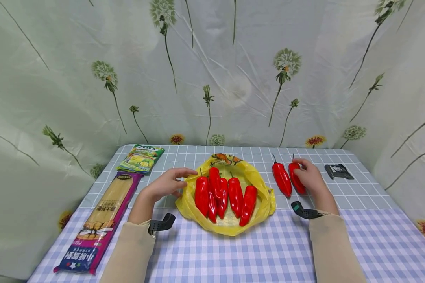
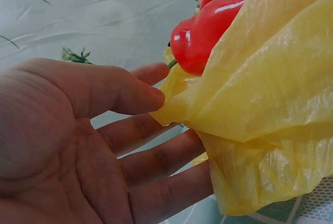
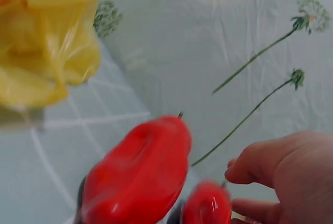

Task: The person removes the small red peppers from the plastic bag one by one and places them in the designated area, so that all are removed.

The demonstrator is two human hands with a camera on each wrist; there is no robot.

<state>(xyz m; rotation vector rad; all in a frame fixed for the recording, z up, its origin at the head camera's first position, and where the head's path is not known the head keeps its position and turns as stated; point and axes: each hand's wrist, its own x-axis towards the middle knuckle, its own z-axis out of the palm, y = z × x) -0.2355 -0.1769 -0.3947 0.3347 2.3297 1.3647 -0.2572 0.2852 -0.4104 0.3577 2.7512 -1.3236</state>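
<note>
Nearest, can see two long beige fabric sleeves [image 1: 131,251], reaching over a blue-and-white checked cloth [image 1: 233,259], and two small black wrist cameras [image 1: 163,223], one per wrist. Off left, can count one long flat purple-edged plastic pack of pasta [image 1: 106,208]. In the middle, find one crumpled yellow plastic bag [image 1: 189,206], mouth open, and inside count six glossy long red peppers [image 1: 235,196], some overlapping. At its left rim, see the left hand [image 1: 166,182], fingers slightly spread, thumb touching the plastic. Right of the bag, count two loose glossy red peppers [image 1: 281,179], side by side, stems pointing away. At the right one, see the right hand [image 1: 308,177], partly hiding it; cannot tell whether pinching or just touching. Right of that, find one small flat black packet [image 1: 339,171]. Farther off left, find one green-and-yellow shiny packet [image 1: 140,158]. Farthest, see one pale dandelion-printed cloth backdrop [image 1: 233,78]. Note the bag standing between the left hand and both loose peppers.
</note>
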